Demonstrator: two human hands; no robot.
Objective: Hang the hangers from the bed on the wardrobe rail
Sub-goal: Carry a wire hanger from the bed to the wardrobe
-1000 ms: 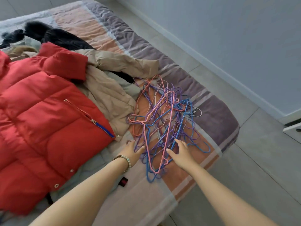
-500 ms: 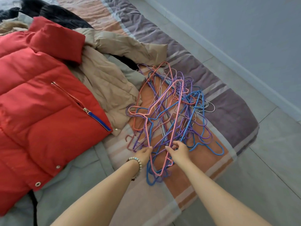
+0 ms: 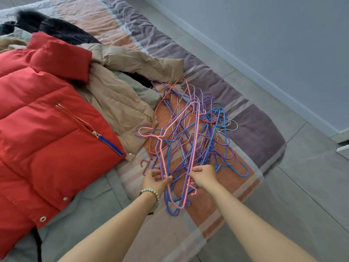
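Reaching open-fingered a second earlier, the left grip (image 3: 154,180) and right grip (image 3: 203,176) had now closed round the near wires of the tangled hangers (image 3: 188,133), heaped on the bed (image 3: 255,127) beside a red jacket (image 3: 47,129). Lifting the bundle seemed ready to begin.

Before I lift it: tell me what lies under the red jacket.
A beige coat sticks out beneath the red jacket's right edge, grey fabric beneath its lower edge. Anything else under it is covered.

Both hands — left hand (image 3: 154,180), right hand (image 3: 203,175) — grip tangled hangers (image 3: 190,133) on the bed (image 3: 260,127).
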